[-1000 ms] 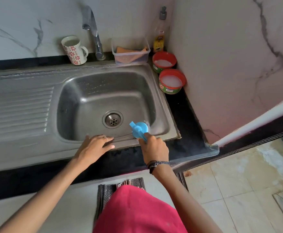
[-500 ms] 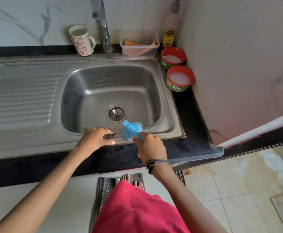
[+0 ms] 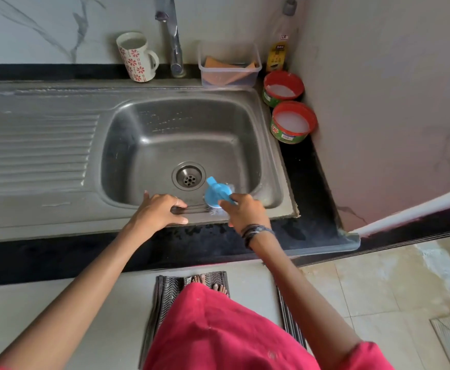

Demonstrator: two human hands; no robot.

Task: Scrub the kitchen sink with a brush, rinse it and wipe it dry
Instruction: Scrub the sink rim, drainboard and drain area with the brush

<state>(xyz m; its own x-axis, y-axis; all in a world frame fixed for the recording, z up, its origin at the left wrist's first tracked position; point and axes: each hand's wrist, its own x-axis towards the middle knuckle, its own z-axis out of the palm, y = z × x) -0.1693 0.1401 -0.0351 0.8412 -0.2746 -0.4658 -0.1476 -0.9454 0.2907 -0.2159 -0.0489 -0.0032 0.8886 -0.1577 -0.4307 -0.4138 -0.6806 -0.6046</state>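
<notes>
1. Two hands work at the near rim of the steel sink (image 3: pixel 277 166). The left hand (image 3: pixel 157 212) lies flat on the rim with fingers spread and relaxed, grasping nothing. The right hand (image 3: pixel 245 211), just beside it, has its fingers curled round the blue brush (image 3: pixel 217 193).
2. The brush sits just ahead of the right hand's knuckles, at the near inner wall of the basin, its bristles against the rim. The drain (image 3: pixel 189 175) lies just beyond it, between the two hands and a little further out.
3. Far to the left of the left hand runs the ribbed draining board (image 3: pixel 34 150).
4. Well beyond the left hand stands a flowered mug (image 3: pixel 136 57), with the tap (image 3: pixel 171 36) between the hands' lines, at the back wall.
5. Beyond the right hand is a clear tub (image 3: pixel 229 68) holding orange cloths, then a soap bottle (image 3: pixel 278 53) and two red-rimmed round tubs (image 3: pixel 294 121) to its right against the side wall. Nothing stands between the hands and the basin.
6. Compared with half a second ago, the brush has moved rightward along the near rim, away from the left hand, which has kept its place.
</notes>
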